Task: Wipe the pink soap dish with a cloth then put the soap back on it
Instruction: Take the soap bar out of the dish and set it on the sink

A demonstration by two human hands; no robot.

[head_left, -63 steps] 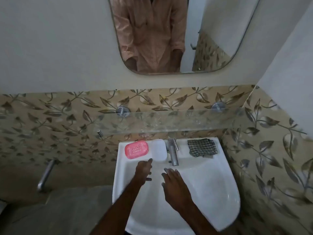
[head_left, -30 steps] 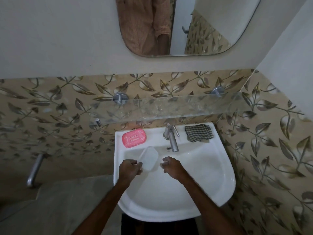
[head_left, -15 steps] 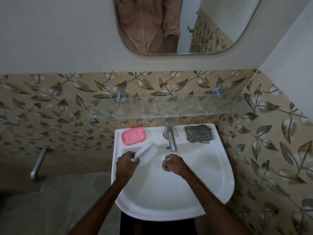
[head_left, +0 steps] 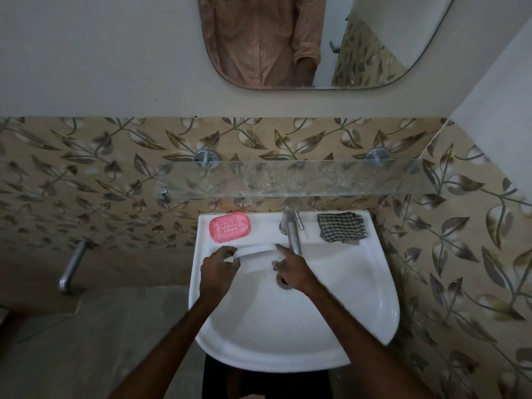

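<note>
Both forearms come in over the front rim of the white sink (head_left: 385,286). Left hand (head_left: 218,264): grip clamped round the left end of the white soap (head_left: 253,251), which is held over the basin near its back wall. Right hand (head_left: 292,273): forefinger straight against the soap's right end, thumb below it. Can't tell if that grip is closed on the soap or only touching it. Drain (head_left: 280,282) is partly under the right hand. Chrome tap (head_left: 292,230) is just behind, spout over the basin. Back ledge: pink soap dish (head_left: 229,226) left of the tap, apart from the soap. Checked cloth (head_left: 341,226) lies folded right of the tap, untouched. Above: glass shelf (head_left: 288,178) on two chrome pegs, leaf-pattern tiles (head_left: 86,168), plain wall, mirror (head_left: 374,38). Tiled corner wall sits tight on the right. Chrome pipe (head_left: 70,269) is low on the left wall.
</note>
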